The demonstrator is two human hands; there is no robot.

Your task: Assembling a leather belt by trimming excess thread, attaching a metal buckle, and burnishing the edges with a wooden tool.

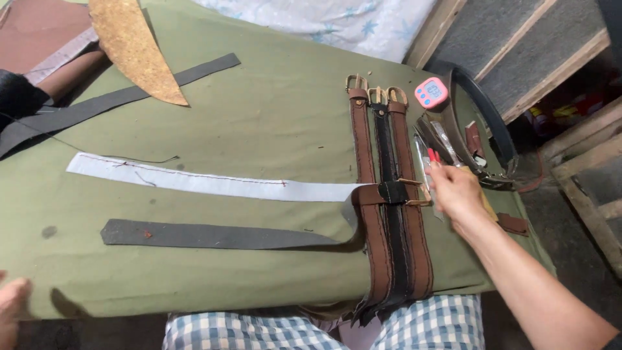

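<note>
Olive-green canvas covers the bench (259, 116) across most of the frame, and my right hand (455, 190) comes in from the lower right, reaching to the right of centre where a small clutter of tools lies. Its fingers are curled together around a slim tool with a red handle (433, 156), whose tip pokes out above my knuckles; I cannot tell exactly what kind of tool it is. Just left of that hand three leather belts lie side by side, running from the upper middle of the frame down over the near edge of the bench: a brown belt (363, 142), a black belt (387, 155) and another brown belt (407, 155), each with a brass buckle at its top end. A short strap (392, 192) with a buckle crosses all three belts near the middle, close to my fingers. From it a pale grey strip (194, 180) with a line of red stitching stretches left across the canvas, and below that lies a dark grey strip (214, 236). In the upper left a curved tan piece of leather (139, 52) rests over a long dark strip (129, 97). A pink digital timer (431, 92) sits at the upper right, beside a coiled dark belt (492, 123). My left hand (11, 301) shows only at the lower left edge, fingers loosely apart and holding nothing, resting by the near edge of the canvas. Blue checked cloth (291, 330) on my lap fills the bottom of the frame.
</note>
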